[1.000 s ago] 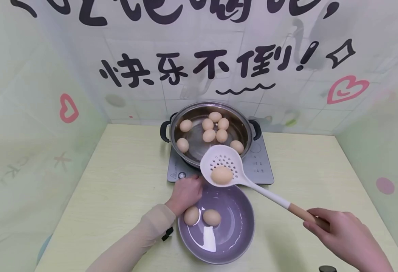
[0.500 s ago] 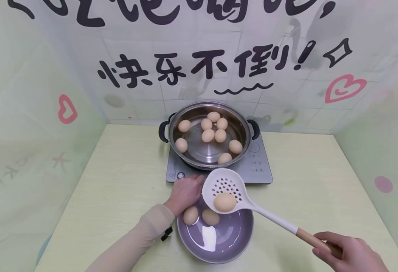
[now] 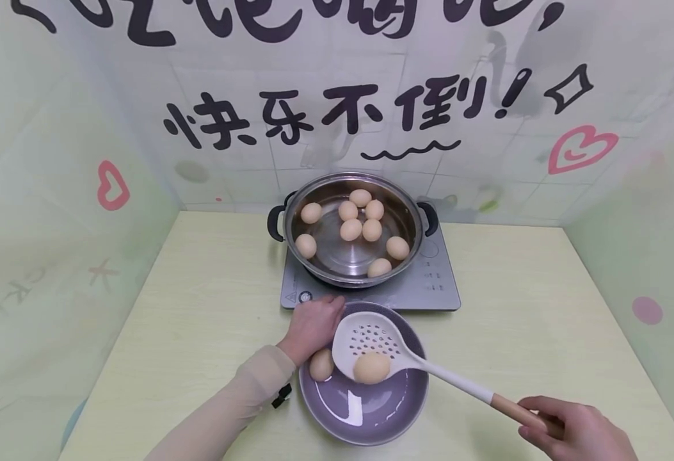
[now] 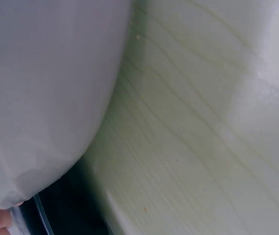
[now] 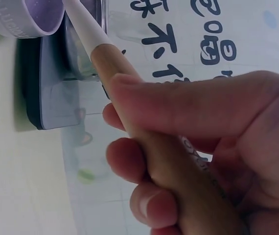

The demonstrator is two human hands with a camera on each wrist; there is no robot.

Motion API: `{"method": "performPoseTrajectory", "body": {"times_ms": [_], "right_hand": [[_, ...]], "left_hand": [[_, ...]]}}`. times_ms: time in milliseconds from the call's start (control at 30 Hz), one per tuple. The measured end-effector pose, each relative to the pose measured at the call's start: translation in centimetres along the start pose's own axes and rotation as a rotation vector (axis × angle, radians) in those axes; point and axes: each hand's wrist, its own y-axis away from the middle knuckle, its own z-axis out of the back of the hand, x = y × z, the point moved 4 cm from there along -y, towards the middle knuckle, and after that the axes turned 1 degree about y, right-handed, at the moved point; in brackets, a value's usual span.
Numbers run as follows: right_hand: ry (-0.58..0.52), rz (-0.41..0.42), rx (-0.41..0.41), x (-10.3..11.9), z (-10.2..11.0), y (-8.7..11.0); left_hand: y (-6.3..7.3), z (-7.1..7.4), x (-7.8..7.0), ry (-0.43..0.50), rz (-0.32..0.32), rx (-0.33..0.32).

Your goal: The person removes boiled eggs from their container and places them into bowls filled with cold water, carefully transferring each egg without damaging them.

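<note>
I note the slotted spoon [image 3: 345,346], over the pot's [image 3: 337,280] near edge one second ago, now carries its egg [image 3: 372,368] above the purple bowl [image 3: 394,422]. The right hand [image 3: 587,429] is wrapped round the wooden handle [image 3: 515,411]; the left hand [image 3: 313,323] grips the bowl's rim. Only the right wrist view shows lettering [image 5: 12,20] on the bowl.

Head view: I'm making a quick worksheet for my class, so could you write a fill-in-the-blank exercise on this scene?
1. The steel pot holds ____ visible eggs.
2. The pot's two side handles are ____ in color.
3. The egg on the white slotted spoon is over the purple ____.
4. The ____ grip holds the spoon's wooden handle.

Missing words: nine; black; bowl; right.
</note>
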Motion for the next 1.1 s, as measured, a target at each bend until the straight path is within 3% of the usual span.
{"method": "performPoseTrajectory", "body": {"times_ms": [467,600,867,1000,1100], "right_hand": [[0.003,-0.082,0.091,-0.2,-1.0,-0.5],[0.002,-0.072,0.039,-0.1,-1.0,-0.4],[-0.016,0.059,-0.211,0.6,-0.4,-0.1],[-0.041,0.076,-0.198,0.6,-0.2,-0.2],[-0.100,0.113,-0.176,0.7,0.1,-0.5]], "left_hand": [[0.0,0.1,0.0,-0.012,-0.015,-0.032],[0.0,0.2,0.0,-0.016,-0.010,-0.026],[0.1,0.2,0.0,0.001,-0.016,-0.027],[0.0,0.2,0.0,0.015,-0.014,-0.015],[0.1,0.1,0.1,0.051,-0.001,0.031]]}}
